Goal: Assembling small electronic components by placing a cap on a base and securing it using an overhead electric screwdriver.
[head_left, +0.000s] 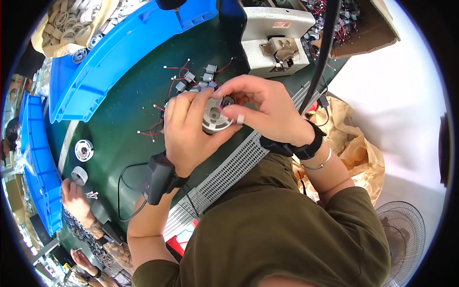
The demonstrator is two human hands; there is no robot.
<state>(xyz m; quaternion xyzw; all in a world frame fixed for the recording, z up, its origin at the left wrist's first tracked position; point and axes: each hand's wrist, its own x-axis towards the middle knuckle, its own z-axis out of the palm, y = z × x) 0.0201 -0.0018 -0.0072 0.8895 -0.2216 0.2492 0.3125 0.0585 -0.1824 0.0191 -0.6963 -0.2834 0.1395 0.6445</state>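
Note:
My left hand [186, 131] cups a round grey metal part [214, 118] with a hollow centre, held above the dark green table [129, 110]. My right hand [260, 107] comes in from the right and pinches a small dark piece [226, 101] at the part's upper rim between thumb and fingers. Just behind the hands lie several small grey connectors with thin red wires [191, 79] on the table. Both wrists carry black strapped devices.
A grey metal press machine [275, 38] stands at the back. Blue plastic trays [129, 48] lie at the left, with a bag of ring parts [71, 24] beyond. Two round parts [83, 150] lie near another person's hand [74, 198]. A white fan [404, 237] stands at the lower right.

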